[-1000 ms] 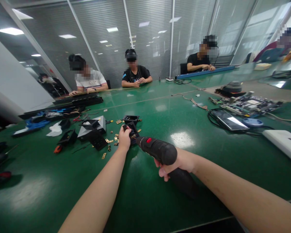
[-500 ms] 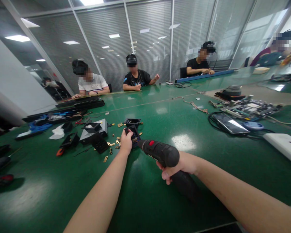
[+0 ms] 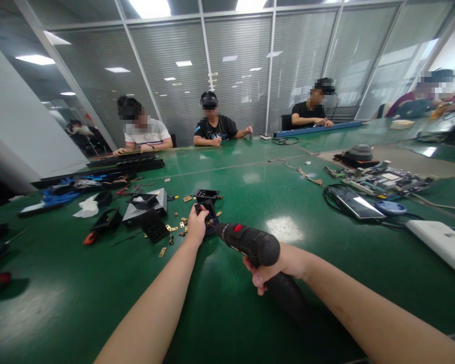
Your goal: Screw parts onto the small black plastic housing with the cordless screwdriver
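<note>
My left hand (image 3: 197, 222) is closed on a small black plastic housing (image 3: 211, 218), thumb over its upper edge. In my right hand (image 3: 265, 270) is a black cordless screwdriver (image 3: 248, 242) with a red switch on top, gripped by its handle. Its nose points left and away into the housing; the bit's exact contact is too small to make out. Just beyond stands another open black housing (image 3: 208, 194). Brass plates and small brass fittings (image 3: 170, 228) lie scattered left of my left hand. A flat black piece (image 3: 154, 227) leans near a grey box (image 3: 160, 202).
At the left lie a black frame (image 3: 108, 222), a white tissue (image 3: 87, 207) and blue material (image 3: 60, 196). To the right are a circuit board (image 3: 390, 179), a phone-like device (image 3: 358, 202) with cables and a white slab (image 3: 440, 242). Several people sit across the green table (image 3: 227, 177).
My view has tilted up slightly, so the scene sits a little lower. Both hands keep their hold, and the screwdriver stays at the housing. A person opposite has lowered a raised hand.
</note>
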{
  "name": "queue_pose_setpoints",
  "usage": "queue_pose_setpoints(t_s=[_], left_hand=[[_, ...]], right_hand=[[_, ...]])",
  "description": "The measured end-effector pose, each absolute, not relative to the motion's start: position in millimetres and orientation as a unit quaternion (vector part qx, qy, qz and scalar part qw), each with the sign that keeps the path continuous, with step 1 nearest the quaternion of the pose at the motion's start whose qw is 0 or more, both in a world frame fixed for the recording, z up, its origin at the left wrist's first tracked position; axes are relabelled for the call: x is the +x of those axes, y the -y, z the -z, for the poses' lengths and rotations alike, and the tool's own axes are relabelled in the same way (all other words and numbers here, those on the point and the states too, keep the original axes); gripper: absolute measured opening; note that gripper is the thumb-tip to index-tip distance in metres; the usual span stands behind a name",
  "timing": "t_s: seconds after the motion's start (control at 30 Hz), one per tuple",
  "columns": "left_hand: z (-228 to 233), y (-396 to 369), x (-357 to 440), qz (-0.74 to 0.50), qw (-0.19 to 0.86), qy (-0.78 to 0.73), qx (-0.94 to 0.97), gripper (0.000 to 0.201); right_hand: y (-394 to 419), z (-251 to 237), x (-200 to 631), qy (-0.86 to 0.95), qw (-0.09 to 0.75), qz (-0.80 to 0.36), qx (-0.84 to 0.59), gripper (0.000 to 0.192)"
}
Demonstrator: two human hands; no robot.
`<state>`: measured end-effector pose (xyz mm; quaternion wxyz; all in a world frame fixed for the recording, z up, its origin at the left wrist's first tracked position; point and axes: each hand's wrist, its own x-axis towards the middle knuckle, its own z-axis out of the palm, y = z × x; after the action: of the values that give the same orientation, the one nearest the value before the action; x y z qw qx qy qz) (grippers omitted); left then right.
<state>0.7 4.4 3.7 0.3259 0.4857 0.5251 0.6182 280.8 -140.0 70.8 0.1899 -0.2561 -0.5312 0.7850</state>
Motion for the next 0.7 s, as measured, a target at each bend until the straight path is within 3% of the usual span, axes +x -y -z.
queue_pose_setpoints(t_s=[0.7], left_hand=[[4.5, -7.7, -4.5, -0.622, 0.331, -0.519, 0.483, 0.026]], right_hand=[[150.6, -57.2, 270.2, 0.508, 0.245, -0.784, -0.261, 0.046]])
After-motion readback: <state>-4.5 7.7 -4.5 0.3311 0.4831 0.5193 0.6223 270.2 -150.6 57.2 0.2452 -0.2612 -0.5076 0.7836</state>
